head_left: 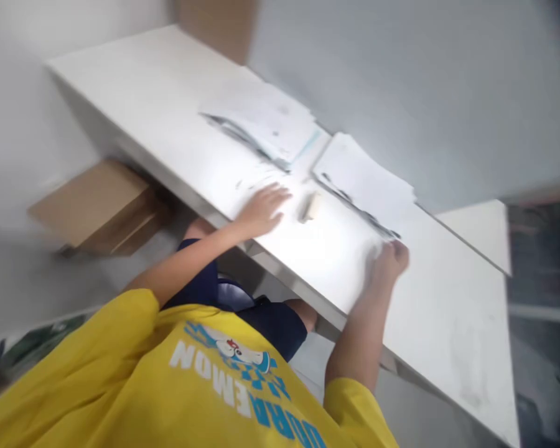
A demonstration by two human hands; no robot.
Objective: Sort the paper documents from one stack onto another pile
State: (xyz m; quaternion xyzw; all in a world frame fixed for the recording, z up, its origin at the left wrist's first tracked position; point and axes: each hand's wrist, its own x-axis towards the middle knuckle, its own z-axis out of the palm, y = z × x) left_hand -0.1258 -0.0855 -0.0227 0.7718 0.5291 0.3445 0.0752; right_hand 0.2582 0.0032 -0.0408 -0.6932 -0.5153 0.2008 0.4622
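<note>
Head view is motion-blurred and tilted; fine detail is soft.

Key relation: the eraser (310, 207), a small pale block, lies on the desk (168, 99) between the two hands, just right of the left hand (261, 210) and well left of the right hand (389, 261). The left hand is clearly the nearer one. The eraser's long axis runs roughly near-left to far-right, about across the line of the left fingertips. It sits apart from the fingers, not touching.

Grip state:
- Left hand: flat, palm down on the desk, fingers spread toward the eraser, holding nothing.
- Right hand: curled at the near corner of the right paper stack (366, 180). It looks pinched on the sheet edge, but blur means I cannot tell whether it actually grips paper.

Counts:
- 1 eraser
- 2 paper stacks: the left stack (266, 118) is farther back, the right one is nearer the right hand. Both have dark smudged edges, and a narrow strip of desk shows between them.
- 2 hands, both the person's own
- 1 cardboard box (93, 205) under the desk at left

The yellow shirt (168, 386) fills the near foreground.
</note>
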